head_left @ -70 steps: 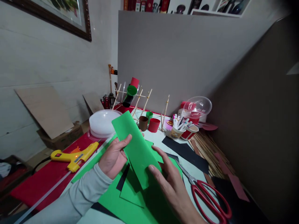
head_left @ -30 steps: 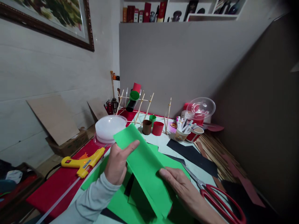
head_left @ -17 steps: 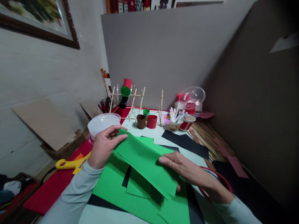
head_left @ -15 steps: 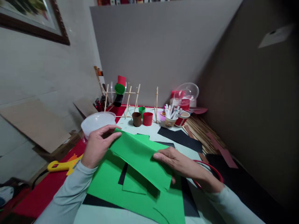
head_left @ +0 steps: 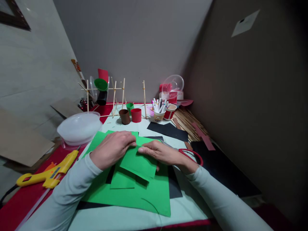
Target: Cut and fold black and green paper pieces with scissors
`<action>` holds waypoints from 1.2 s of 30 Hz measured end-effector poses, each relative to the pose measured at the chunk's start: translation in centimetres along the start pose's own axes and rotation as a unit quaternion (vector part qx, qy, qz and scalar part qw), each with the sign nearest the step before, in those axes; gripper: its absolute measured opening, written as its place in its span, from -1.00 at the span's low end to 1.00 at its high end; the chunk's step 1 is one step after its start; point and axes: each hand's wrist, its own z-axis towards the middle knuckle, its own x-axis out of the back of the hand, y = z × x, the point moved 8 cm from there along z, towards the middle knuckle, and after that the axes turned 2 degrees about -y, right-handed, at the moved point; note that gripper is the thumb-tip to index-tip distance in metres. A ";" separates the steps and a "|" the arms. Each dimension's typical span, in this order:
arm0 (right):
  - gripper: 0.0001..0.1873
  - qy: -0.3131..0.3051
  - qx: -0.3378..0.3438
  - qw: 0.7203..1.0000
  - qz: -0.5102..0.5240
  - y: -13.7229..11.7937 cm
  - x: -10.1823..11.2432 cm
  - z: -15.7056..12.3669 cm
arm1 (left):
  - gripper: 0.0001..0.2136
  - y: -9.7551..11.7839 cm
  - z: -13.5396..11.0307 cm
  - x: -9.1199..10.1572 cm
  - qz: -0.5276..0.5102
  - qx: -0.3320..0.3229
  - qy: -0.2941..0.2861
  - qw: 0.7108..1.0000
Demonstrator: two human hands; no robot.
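A green paper strip [head_left: 141,163] lies low over a larger green sheet [head_left: 154,195] on the table. My left hand [head_left: 112,151] holds its upper left end, fingers curled and pressed on the paper. Fingertip to fingertip with it, my right hand [head_left: 162,153] pinches the upper right part, thumb under the strip's edge. A smaller green piece [head_left: 122,181] and black paper [head_left: 174,186] show beneath.
Red-handled scissors [head_left: 192,154] lie just behind my right wrist. A yellow glue gun [head_left: 45,173] rests at left, near a white bowl [head_left: 79,128]. Farther back stand a brown cup [head_left: 124,116], a red cup [head_left: 136,115], a marker cup [head_left: 158,114], a stick frame [head_left: 115,96] and bamboo sticks [head_left: 187,120].
The strip was held up off the table; both hands have lowered it onto the green sheet and drawn together at its top. The view has tilted down and swung right.
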 end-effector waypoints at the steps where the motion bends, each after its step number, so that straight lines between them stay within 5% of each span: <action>1: -0.47 0.021 0.016 1.000 0.006 -0.2 0.5 0.0 | -0.75 -0.5 0.1 0.1 -0.025 0.008 -0.002 1.000; 5: -0.50 0.098 0.063 0.991 0.060 -0.5 2.3 0.0 | -0.69 -2.5 0.0 0.9 -0.124 0.034 0.018 0.992; 13: -0.53 0.145 0.096 0.967 0.184 0.5 2.7 0.3 | -0.64 -5.4 -0.4 0.7 -0.294 0.087 0.013 0.952; 36: -0.66 0.261 0.103 0.959 0.043 -1.0 4.1 -1.0 | -0.68 -3.3 0.1 -0.8 -0.289 0.053 0.011 0.956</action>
